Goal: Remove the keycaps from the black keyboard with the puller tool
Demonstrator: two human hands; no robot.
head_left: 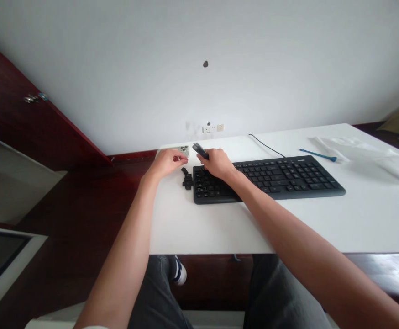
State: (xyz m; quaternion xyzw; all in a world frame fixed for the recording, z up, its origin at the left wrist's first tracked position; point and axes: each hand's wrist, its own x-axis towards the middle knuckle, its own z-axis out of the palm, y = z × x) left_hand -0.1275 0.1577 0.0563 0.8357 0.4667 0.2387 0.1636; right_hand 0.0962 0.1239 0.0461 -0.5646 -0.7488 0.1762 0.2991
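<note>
A black keyboard (281,176) lies on the white table, and some keycaps look to be off at its left end. My right hand (218,162) is closed round a dark grey handheld tool (200,150) with a notched upper end, held tilted over the keyboard's upper left corner. Its lower end is hidden by my fingers and its exact kind is unclear. Left of the keyboard, my left hand (168,162) is closed in a pinch above the table; anything between the fingertips is too small to make out. Just below it lies a small pile of loose black keycaps (187,179).
A phone (185,149) lies partly behind my left hand. The keyboard's cable (267,145) runs toward the back. On the right are a thin blue brush-like tool (318,155) and a translucent plastic bag (367,157). Sockets (213,129) sit on the wall behind.
</note>
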